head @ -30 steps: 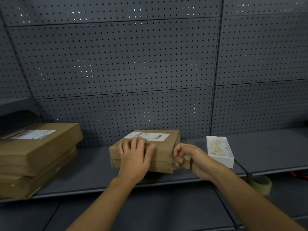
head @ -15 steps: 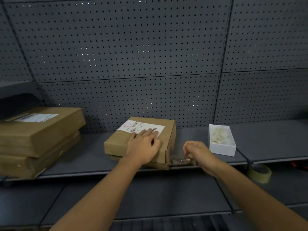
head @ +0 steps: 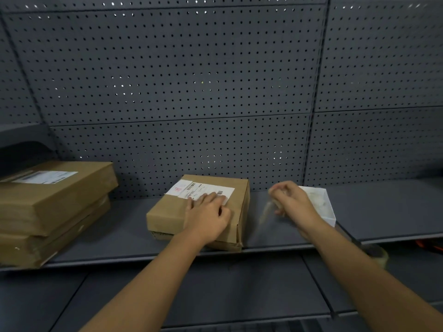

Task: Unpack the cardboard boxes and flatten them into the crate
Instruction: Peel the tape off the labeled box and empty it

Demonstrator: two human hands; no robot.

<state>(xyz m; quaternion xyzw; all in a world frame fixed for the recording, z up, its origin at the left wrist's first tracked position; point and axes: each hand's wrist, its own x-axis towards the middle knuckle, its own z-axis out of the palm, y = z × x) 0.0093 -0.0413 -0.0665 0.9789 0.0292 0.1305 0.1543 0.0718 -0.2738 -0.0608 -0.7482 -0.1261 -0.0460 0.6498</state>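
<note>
A small brown cardboard box (head: 167,212) with a white shipping label lies on the grey shelf (head: 119,243), in the middle. My left hand (head: 207,215) rests flat on its top, near the label, pressing it down. To the right, my right hand (head: 292,202) is raised a little above the shelf, fingers pinched on a blurred strip of clear tape (head: 265,213) that hangs down from it. The tape strip is apart from the box.
Two larger flat cardboard boxes (head: 55,202) are stacked at the left of the shelf. A small white tray (head: 324,209) stands right behind my right hand. A roll of tape (head: 380,256) sits below the shelf edge at right. A perforated panel forms the back wall.
My right hand has pulled the tape strip off the box's right end and lifted it up and to the right. My left hand has stayed on the box top.
</note>
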